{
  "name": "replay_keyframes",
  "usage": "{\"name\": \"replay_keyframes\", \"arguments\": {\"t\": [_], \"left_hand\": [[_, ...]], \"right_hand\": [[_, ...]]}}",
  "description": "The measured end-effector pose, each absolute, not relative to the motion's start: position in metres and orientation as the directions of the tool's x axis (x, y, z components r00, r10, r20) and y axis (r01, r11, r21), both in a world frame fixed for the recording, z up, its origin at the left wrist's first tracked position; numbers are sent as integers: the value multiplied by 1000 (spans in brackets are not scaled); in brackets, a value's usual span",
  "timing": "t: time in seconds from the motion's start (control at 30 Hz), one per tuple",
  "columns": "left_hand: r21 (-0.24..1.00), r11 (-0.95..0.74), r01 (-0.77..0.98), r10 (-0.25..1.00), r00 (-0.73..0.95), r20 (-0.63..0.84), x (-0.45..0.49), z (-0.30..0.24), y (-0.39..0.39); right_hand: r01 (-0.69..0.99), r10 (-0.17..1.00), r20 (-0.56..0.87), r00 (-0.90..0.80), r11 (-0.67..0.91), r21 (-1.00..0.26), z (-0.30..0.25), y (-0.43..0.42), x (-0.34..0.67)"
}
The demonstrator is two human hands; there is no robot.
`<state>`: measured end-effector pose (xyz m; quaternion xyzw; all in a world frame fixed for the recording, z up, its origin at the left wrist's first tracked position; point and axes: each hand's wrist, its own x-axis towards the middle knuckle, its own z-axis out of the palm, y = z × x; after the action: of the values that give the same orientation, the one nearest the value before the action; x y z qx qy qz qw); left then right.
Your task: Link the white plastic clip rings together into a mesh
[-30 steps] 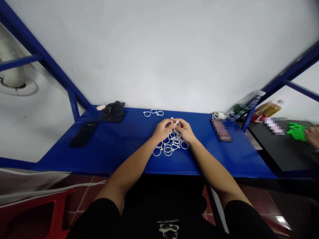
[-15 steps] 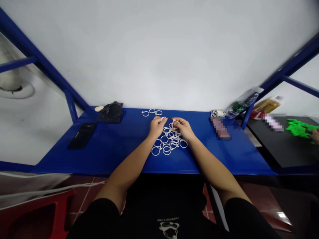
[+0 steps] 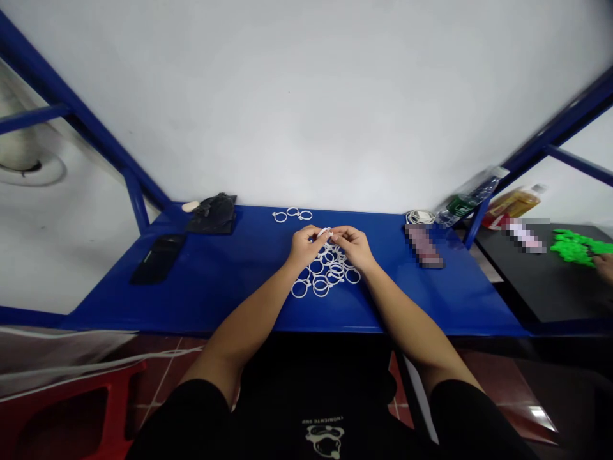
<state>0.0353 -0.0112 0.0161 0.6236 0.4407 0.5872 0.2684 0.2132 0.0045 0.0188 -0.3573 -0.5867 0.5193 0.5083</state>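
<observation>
My left hand [image 3: 305,248] is closed in a pinch on a white curtain ring [image 3: 324,230], held just above the blue table. The fingertips of my right hand [image 3: 354,248] are pinched at the right side of that ring, almost touching the left fingers. What else lies between the fingertips is too small to tell. Below and between my hands is a loose pile of white curtain rings [image 3: 320,285], several overlapping, each with a small eyelet. Further back, a little group of 3 white rings [image 3: 292,212] lies near the wall.
On the blue table [image 3: 230,287] are a dark phone-like object [image 3: 158,259], a crumpled black bag [image 3: 213,214], a coiled white cable [image 3: 420,218] and a blurred pinkish item [image 3: 424,245]. A clear bottle [image 3: 472,197] leans at right. Another person's hand [image 3: 604,263] touches green pieces [image 3: 577,246].
My hands have come together; before, they were apart, the right with a ring and the left with a small white piece. A ring now shows between both hands' fingertips.
</observation>
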Motion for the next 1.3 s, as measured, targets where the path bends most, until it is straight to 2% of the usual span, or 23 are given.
{"name": "replay_keyframes", "arguments": {"t": [0.3,0.7,0.93,1.0,1.1,1.2,1.3], "left_hand": [[851,-481,211,873,22,488,38,14,-12],[867,-474,152,879,142,455,35,22,-13],[868,-457,195,889,133,438,34,23,-13],[846,-474,244,880,106,463,33,23,-12],[816,-494,302,862,43,506,32,19,-9],[800,-489,347,857,20,515,32,16,-7],[794,-504,341,852,48,521,33,15,-9]], "right_hand": [[43,940,323,-108,329,-943,14,3,214],[-152,977,153,-148,131,-980,24,4,214],[-100,964,151,-219,132,-986,22,10,217],[-41,959,198,-205,194,-980,24,10,220],[191,923,337,-187,370,-909,29,7,226],[412,831,435,-347,551,-725,32,5,234],[466,776,432,-459,624,-627,33,6,238]]}}
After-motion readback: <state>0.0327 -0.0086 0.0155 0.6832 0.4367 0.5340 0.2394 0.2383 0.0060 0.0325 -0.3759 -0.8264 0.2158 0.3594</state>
